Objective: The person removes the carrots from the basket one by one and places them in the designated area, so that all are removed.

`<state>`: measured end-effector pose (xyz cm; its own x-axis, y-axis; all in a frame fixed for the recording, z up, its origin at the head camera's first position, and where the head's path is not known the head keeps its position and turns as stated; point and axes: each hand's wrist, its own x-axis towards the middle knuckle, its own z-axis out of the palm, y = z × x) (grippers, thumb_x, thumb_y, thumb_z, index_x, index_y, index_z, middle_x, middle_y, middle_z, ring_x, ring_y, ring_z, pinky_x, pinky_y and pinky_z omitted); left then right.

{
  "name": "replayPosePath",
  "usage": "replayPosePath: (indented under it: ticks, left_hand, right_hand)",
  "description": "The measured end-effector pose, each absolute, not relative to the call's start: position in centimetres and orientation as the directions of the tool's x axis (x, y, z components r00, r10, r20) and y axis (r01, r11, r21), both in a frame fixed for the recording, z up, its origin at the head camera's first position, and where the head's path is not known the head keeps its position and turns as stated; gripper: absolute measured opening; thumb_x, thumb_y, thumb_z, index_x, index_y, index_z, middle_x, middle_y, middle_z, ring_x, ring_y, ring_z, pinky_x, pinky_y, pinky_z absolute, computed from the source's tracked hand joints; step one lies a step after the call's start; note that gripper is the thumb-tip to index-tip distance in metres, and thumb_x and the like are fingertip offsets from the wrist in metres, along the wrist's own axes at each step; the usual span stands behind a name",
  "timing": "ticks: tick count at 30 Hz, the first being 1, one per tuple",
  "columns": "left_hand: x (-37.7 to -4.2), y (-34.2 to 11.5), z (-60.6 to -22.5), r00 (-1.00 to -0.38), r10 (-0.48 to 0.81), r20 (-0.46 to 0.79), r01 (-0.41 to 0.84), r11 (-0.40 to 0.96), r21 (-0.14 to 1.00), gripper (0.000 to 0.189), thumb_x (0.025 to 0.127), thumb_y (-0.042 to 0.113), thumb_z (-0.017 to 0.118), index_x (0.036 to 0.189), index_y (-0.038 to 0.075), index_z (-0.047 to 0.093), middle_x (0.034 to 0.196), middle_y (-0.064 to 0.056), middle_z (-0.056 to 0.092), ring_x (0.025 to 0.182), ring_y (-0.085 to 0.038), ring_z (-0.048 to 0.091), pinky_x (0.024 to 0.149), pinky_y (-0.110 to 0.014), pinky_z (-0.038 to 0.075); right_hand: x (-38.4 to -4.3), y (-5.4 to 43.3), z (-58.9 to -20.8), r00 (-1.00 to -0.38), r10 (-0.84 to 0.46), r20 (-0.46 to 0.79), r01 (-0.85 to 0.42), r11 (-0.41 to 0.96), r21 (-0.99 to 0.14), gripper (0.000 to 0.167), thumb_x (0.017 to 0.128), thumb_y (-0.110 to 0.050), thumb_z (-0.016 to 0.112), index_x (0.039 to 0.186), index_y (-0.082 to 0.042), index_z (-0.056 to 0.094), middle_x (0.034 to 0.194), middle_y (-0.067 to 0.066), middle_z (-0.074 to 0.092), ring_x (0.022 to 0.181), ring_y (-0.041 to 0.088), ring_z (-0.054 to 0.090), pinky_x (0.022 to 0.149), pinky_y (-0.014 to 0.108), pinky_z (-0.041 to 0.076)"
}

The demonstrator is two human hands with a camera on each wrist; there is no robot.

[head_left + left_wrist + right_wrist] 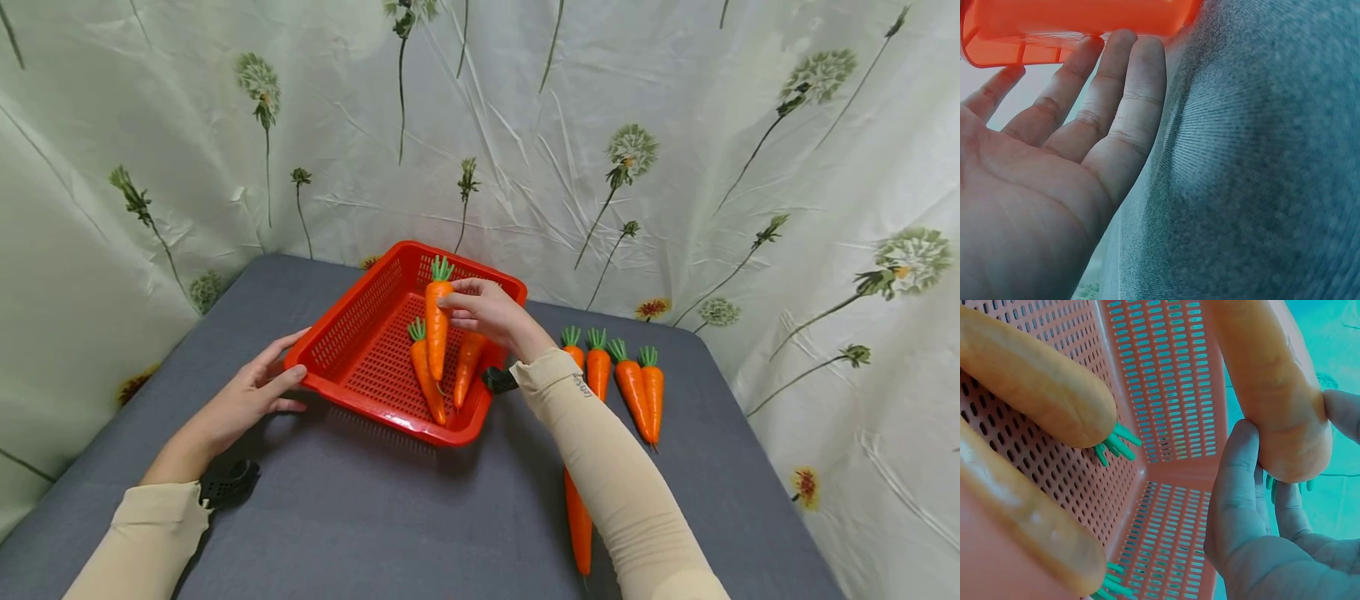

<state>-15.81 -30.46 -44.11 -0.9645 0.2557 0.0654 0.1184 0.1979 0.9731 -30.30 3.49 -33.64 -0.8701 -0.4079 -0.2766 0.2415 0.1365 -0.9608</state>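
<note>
My right hand pinches an orange carrot with a short green top, near its thick end. The carrot hangs tip down over a red plastic basket with slotted walls. Inside the basket lie two more carrots, one on the left and one on the right that my right hand partly covers. At the basket's left corner, my left hand touches the rim, thumb at the edge. In the left wrist view its fingers are nearly straight, tips against the basket's outside.
Several carrots lie side by side on the grey cloth-covered table, right of the basket. Another carrot shows partly under my right forearm. A pale curtain with a dandelion print hangs behind the table and along its sides.
</note>
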Motion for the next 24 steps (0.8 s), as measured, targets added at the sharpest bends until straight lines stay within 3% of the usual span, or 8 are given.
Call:
replayPosePath:
  ticks: [4,7,11,24]
  left_hand:
    - [-15.8,-30.5,-44.2,-0.965,0.253,0.067,0.121,0.204,0.972,0.064,0.115,0.021,0.051,0.172,0.023,0.022,0.160,-0.030,0.040,0.111,0.001,0.068,0.083,-0.033,0.065]
    - [-15.8,-30.5,-44.2,-0.965,0.252,0.066,0.120,0.204,0.972,0.064,0.115,0.022,0.050,0.172,0.023,0.022,0.160,-0.031,0.040,0.111,0.000,0.069,0.083,-0.032,0.065]
    - [-15.9,-30.4,-44.1,-0.965,0.254,0.064,0.119,0.204,0.972,0.063,0.116,0.022,0.050,0.172,0.024,0.022,0.160,-0.031,0.040,0.110,-0.001,0.070,0.083,-0.033,0.065]
    - [-15.9,-30.4,-44.4,-0.966,0.252,0.055,0.114,0.224,0.968,0.064,0.116,0.026,0.050,0.172,0.026,0.021,0.159,-0.030,0.040,0.110,-0.001,0.070,0.084,-0.034,0.065]
  right_hand:
    - [-29.9,4.0,-33.2,-0.866,-0.422,-0.267,0.232,0.134,-0.963,0.048,0.101,-0.006,0.070,0.144,0.001,0.050,0.114,0.006,0.065,0.091,0.015,0.067,0.119,0.049,0.049]
    - [-29.6,4.5,-32.9,-0.866,-0.425,-0.264,0.224,0.144,-0.964,0.047,0.102,-0.006,0.069,0.144,0.000,0.050,0.113,0.005,0.065,0.091,0.014,0.068,0.103,0.035,0.059]
    - [-29.3,5.1,-32.6,-0.866,-0.429,-0.256,0.212,0.148,-0.966,0.047,0.102,-0.005,0.068,0.145,0.000,0.049,0.113,0.004,0.065,0.093,0.013,0.068,0.086,0.024,0.059]
    - [-28.1,7.4,-32.6,-0.867,-0.442,-0.230,0.174,0.164,-0.971,0.039,0.103,-0.006,0.067,0.138,-0.003,0.051,0.111,0.002,0.065,0.097,0.013,0.067,0.084,0.024,0.059]
